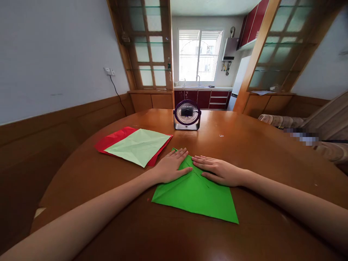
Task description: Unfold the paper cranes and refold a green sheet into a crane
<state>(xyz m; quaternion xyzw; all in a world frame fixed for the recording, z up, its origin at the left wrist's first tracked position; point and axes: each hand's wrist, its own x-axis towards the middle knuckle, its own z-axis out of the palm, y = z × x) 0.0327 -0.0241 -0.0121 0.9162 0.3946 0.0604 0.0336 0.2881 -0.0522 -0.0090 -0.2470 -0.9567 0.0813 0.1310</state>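
A folded sheet of bright green paper (194, 199) lies on the table in front of me, creased across its surface, with its wide edge toward me. My left hand (172, 165) rests flat on its upper left part, fingers stretched out and thumb pointing inward. On the upper right part lies my right hand (219, 169), palm down with the fingers extended to the left. Both hands press on the paper and hold nothing between their fingers. Parts of the paper's far edges are hidden under them.
Left of the hands, a creased pale green sheet (138, 145) lies on top of red paper (116, 137). A small dark desk fan (187, 114) stands farther back on the round wooden table (272, 152). A wall (67, 90) borders the left side.
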